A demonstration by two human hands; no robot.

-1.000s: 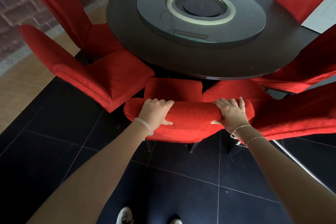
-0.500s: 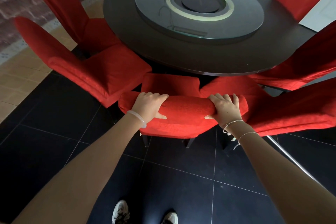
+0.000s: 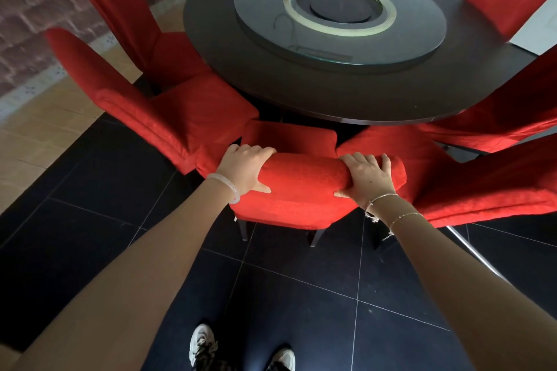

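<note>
Since a second ago the shoes have come further into view at the near edge. The hands and the chair have shifted slightly up the frame, and the grip is unchanged.

Hidden or cut off: the fingertips of both hands pass over the far side of the backrest and cannot be seen. Only two near legs of the red-covered dining chair show below its cover. The far edge of its seat meets the table rim, and whether it runs beneath cannot be told. Both shoes are cut by the bottom edge. The far chairs are cut by the top edge.

Left hand: clamped on the left end of the backrest's rolled top, fingers curled over it and thumb pressed on the near face. A pale bangle sits at the wrist.

Right hand: clamped likewise near the right end, thumb on the near face. Two thin chain bracelets sit at the wrist.

The held chair stands at the near side of the dark round table, seat towards it. It is wedged between a red chair on the left, whose cover touches it, and a red chair on the right.

A glass turntable with a pale ring lies on the table. Black floor tiles are underfoot. A brick wall stands far left.
</note>
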